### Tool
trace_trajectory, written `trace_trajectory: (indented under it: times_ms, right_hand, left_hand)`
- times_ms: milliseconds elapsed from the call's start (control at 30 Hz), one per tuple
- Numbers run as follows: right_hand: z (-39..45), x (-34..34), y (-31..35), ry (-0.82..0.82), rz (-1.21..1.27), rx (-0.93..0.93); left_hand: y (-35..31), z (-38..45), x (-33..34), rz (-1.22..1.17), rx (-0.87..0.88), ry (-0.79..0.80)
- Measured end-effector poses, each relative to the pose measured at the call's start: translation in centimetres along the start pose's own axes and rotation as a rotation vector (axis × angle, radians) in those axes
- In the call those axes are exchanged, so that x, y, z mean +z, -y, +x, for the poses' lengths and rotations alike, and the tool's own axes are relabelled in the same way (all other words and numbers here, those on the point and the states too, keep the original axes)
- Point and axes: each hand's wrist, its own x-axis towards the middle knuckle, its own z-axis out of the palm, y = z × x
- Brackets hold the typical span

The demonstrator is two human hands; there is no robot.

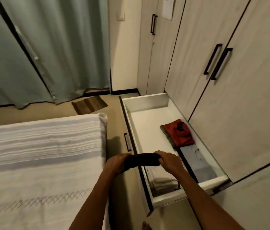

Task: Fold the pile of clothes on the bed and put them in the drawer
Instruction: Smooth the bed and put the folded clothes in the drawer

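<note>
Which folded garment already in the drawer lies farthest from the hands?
The red garment, against the drawer's wardrobe-side wall. The grey-blue one and the beige stack lie nearer the hands.

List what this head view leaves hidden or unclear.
- Dark garment: both ends covered by the left hand and right hand; its type is unclear.
- Beige folded stack in the drawer: partly behind the right forearm.
- Grey clothes: blurred, count unclear.
- Bed: cut off at the left and bottom edges.
</note>
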Motion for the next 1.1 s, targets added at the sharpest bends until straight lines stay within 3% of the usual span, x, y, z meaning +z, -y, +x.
trace_trajectory:
  times_ms: [433,833,1000,1100]
  right_hand:
    - [9.5,2.7,-8.5,-0.142,0.187,0.402]
    - [23.1,9.1,-9.9,-0.02,0.372,0.86]
    - [26.9,12.2,-9.7,0.054,0.501,0.931]
    - [28.5,14.0,-10.0,0.008,0.571,0.969]
  left_hand:
    - [-1.3,23.5,-0.1,0.274,0.329,0.162]
    - [4.0,45.1,3.4,0.173,0.566,0.448]
    - [7.0,50.7,6.2,0.302,0.732,0.605]
    - [7.5,53.6,7.5,0.268,0.812,0.617]
